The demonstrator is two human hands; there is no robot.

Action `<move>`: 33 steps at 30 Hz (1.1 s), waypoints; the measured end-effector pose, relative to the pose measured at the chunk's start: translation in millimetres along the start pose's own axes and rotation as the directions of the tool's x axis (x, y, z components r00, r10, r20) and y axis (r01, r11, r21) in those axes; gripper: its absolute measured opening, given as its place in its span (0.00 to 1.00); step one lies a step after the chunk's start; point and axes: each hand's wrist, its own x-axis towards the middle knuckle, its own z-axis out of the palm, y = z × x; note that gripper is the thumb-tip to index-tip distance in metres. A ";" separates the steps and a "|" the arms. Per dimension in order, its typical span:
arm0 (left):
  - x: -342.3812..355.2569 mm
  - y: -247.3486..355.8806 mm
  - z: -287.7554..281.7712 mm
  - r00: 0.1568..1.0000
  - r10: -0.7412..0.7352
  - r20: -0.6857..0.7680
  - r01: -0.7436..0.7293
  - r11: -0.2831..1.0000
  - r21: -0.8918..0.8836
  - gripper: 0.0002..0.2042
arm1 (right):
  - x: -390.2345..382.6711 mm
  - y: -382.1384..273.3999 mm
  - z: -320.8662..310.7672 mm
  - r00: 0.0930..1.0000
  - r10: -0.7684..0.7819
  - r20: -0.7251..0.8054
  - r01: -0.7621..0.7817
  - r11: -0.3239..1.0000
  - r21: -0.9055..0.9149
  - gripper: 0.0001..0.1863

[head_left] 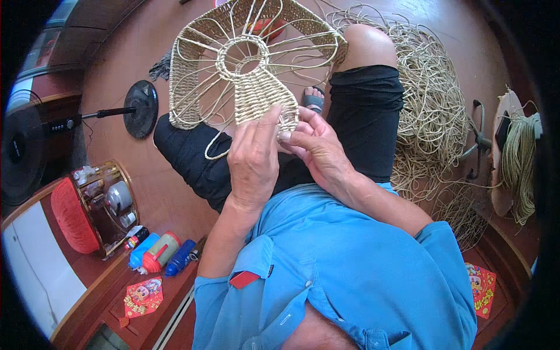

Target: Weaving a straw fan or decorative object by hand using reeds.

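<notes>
A woven straw-coloured cord piece (192, 52) rests over my knees, with a braided ring (221, 55), radiating cords and a densely woven flap (256, 99) below the ring. My left hand (254, 157) grips that flap's lower part, fingers on its face. My right hand (318, 151) is closed at the flap's lower right edge, thumb and fingertips pinched at the weave; whether a strand is between them is hard to tell. A loose cord (210, 156) loops down left of my left hand.
Tangled cord (426, 93) heaps at right beside a wooden reel of cord (519, 169). A standing fan (140, 108) is at left. Bottles (160, 251) and a red-padded bamboo seat (76, 213) sit lower left. My sandalled foot (313, 99) shows below the weave.
</notes>
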 end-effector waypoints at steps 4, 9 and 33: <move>10.5 0.9 -5.1 0.989 -0.142 0.032 0.145 0.979 -0.146 0.14 | -0.1 0.2 0.3 0.996 -0.073 -0.045 0.067 0.990 -0.123 0.37; 25.0 -2.1 -5.4 0.982 -0.018 0.186 0.038 0.994 -0.105 0.05 | -0.2 -0.2 -1.6 0.993 -0.116 -0.008 0.113 0.985 -0.134 0.37; 57.7 90.7 42.3 0.927 0.374 0.014 -0.284 0.728 -0.624 0.07 | 17.8 -3.3 -28.9 0.805 -0.489 0.336 0.483 0.213 -0.849 0.14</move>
